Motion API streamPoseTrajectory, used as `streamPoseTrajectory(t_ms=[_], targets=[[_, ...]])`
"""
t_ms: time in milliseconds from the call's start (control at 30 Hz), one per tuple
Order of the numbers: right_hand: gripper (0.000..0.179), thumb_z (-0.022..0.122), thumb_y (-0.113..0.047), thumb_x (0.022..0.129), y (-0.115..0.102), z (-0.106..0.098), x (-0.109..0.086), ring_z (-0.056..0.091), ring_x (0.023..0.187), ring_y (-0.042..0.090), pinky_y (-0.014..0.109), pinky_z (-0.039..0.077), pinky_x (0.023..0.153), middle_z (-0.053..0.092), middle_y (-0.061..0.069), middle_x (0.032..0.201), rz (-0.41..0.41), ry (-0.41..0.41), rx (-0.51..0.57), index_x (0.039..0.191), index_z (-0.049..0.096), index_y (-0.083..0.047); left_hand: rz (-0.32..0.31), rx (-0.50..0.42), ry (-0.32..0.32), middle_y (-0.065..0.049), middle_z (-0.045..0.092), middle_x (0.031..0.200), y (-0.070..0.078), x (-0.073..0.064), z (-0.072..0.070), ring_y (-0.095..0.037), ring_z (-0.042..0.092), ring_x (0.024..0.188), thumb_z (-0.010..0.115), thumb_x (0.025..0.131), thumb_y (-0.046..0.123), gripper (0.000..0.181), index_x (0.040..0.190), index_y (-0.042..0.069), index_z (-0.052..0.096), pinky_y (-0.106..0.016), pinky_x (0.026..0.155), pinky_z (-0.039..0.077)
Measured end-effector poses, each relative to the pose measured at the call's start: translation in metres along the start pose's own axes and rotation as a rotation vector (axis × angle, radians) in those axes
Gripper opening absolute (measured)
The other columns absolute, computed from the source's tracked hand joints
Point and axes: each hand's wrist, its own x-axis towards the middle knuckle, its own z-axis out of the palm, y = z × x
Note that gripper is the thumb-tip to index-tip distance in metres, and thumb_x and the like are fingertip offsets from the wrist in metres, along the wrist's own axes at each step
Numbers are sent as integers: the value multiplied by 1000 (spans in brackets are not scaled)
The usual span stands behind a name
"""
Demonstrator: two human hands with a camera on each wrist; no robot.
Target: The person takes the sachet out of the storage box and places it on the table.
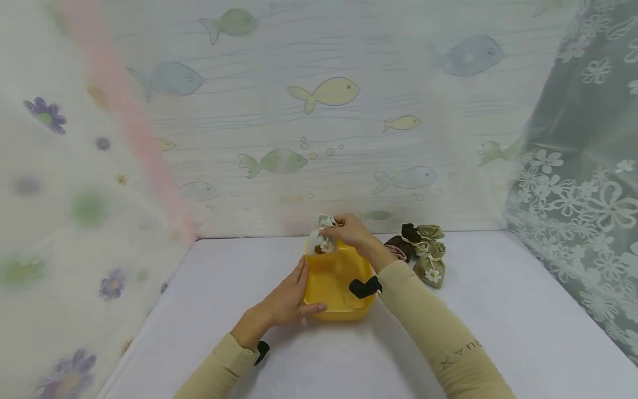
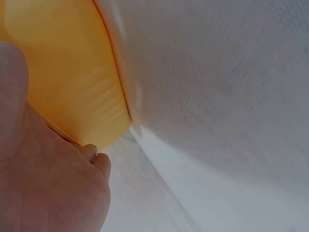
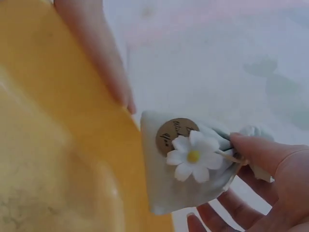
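A yellow plastic basin point(image 1: 339, 277) stands on the table, tilted toward the head camera. My left hand point(image 1: 288, 293) holds its left side, fingers along the outer wall and thumb across the front rim. Over the basin's far left corner, my right hand point(image 1: 351, 230) pinches a pale drawstring pouch point(image 1: 321, 241) by its gathered neck. In the right wrist view, the pouch point(image 3: 166, 188) bears a white fabric daisy point(image 3: 193, 155) and a round brown label point(image 3: 169, 135), its bottom right at the basin's rim.
Several pouches lie in a cluster right of the basin: an olive one point(image 1: 430, 270) with a white flower, and dark brown ones point(image 1: 401, 244) partly behind the right forearm. The white table point(image 1: 209, 321) meets a fish-print curtain point(image 1: 239, 205) at its back edge.
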Motion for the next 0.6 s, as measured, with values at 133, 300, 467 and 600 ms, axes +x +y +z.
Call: streamPoseTrajectory(t_ms=[133, 300, 467, 600], targets=[[29, 69, -22, 100, -9, -4, -12, 63, 108, 24, 45, 48, 104, 69, 9, 116, -50, -5, -2, 122, 69, -3, 13, -16, 15, -27, -4, 168, -1, 0, 0, -40, 16, 154, 66, 93, 61, 115, 160, -9, 2, -51, 123, 23], [29, 67, -22, 101, -20, -14, -34, 67, 100, 20, 36, 55, 91, 71, 7, 113, -87, -36, -25, 125, 68, -6, 39, -12, 31, -30, -3, 168, -2, 0, 2, -43, 17, 153, 66, 94, 58, 114, 159, -12, 4, -54, 122, 24], [37, 67, -24, 102, -24, -27, -57, 66, 110, 21, 40, 53, 99, 69, 9, 124, -99, -76, -49, 134, 63, -7, 37, -33, 35, -28, -3, 168, -2, -1, 2, -42, 16, 154, 68, 94, 57, 114, 160, -11, 3, -54, 122, 24], [38, 66, -21, 102, -23, -38, -76, 64, 116, 23, 44, 50, 104, 67, 10, 128, -146, -86, -61, 137, 62, -8, 23, -42, 30, -26, -4, 169, 0, -1, 0, -40, 15, 155, 69, 93, 57, 115, 160, -8, 1, -51, 123, 23]])
